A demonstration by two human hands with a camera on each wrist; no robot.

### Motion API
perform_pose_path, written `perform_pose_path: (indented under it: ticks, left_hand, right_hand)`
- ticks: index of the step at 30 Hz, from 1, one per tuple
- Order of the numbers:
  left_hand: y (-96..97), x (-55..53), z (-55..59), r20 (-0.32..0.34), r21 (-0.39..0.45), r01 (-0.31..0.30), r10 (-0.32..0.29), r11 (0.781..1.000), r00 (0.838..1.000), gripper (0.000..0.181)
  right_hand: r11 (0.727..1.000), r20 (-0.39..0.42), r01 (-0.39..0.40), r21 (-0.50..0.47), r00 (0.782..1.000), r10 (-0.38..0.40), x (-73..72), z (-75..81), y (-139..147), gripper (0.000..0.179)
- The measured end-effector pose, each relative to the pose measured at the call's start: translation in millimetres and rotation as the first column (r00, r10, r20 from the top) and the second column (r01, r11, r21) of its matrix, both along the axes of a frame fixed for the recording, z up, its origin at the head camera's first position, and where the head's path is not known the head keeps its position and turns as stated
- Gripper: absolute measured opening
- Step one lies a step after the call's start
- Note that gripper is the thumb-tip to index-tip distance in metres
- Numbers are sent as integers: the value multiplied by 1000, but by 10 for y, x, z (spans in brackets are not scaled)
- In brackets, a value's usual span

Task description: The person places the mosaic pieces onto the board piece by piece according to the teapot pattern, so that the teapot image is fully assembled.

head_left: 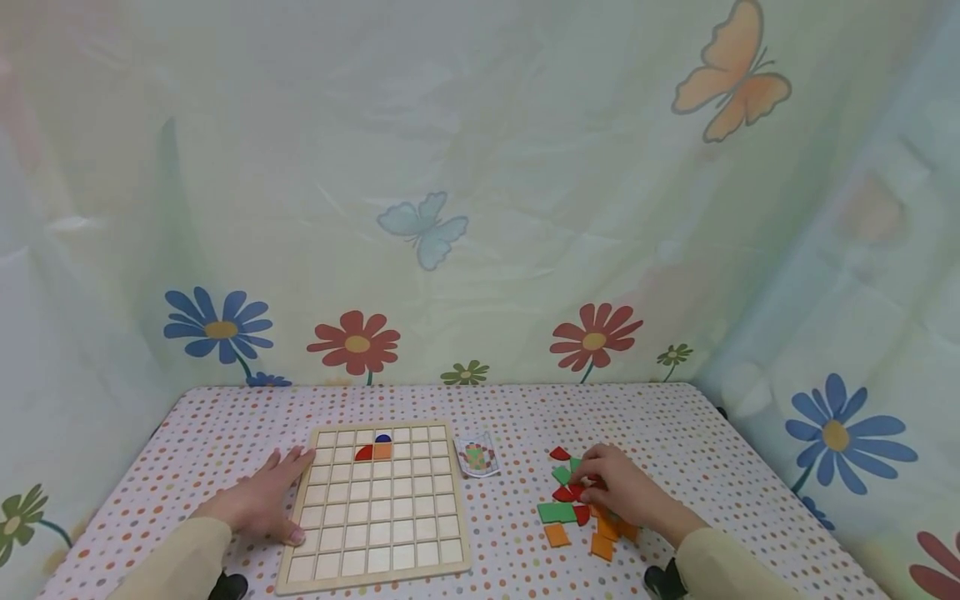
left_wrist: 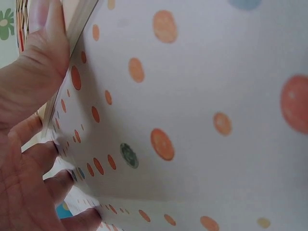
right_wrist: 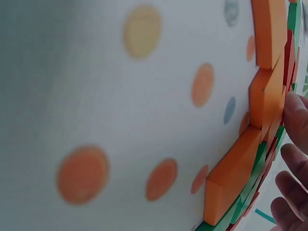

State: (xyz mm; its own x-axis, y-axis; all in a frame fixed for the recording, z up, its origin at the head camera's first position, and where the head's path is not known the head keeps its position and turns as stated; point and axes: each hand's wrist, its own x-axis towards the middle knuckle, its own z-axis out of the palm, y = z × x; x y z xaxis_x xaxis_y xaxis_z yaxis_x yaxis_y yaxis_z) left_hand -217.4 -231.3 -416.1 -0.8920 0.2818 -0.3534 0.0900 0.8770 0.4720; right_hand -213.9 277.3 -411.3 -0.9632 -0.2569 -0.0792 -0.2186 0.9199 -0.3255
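Observation:
My left hand [head_left: 262, 498] rests at the left edge of a wooden grid board [head_left: 381, 579], fingers spread. Its thumb [left_wrist: 47, 19] lies on the board's frame in the left wrist view, and the other fingertips touch the tablecloth beside it. Near the board's top sit a blue half-round piece [head_left: 383, 438], a red quarter-round piece [head_left: 363, 452] and an orange square [head_left: 382, 451]. My right hand [head_left: 621, 485] is over a loose pile of flat pieces, fingers bent loosely. In the right wrist view its thumb [right_wrist: 296, 118] reaches the pile, apart from the fingers.
A small printed pattern card [head_left: 477, 457] lies right of the board. Around the right hand are green pieces [head_left: 557, 512], red pieces [head_left: 559, 453] and orange squares [head_left: 602, 547], several overlapping. A dotted cloth [head_left: 517, 408] covers the table, with a printed curtain [head_left: 517, 250] behind.

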Motion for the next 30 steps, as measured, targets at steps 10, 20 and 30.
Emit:
perform_pose_path:
  ticks: [10,20,30]
  left_hand:
    - [10,9,15,-1,-7,-2,2,1000,1000,118]
    - [-8,-16,-55,1,-18,-21,21,1000,1000,120]
    - [-16,-46,-63,10,-30,-14,14,999,1000,120]
  right_hand:
    - [996,-38,79,34,996,-77,10,-69,1,23]
    - [993,-15,118,-10,993,-119,5,-26,-25,20]
    - [986,-35,17,-166,999,-23,-32,180,-183,16]
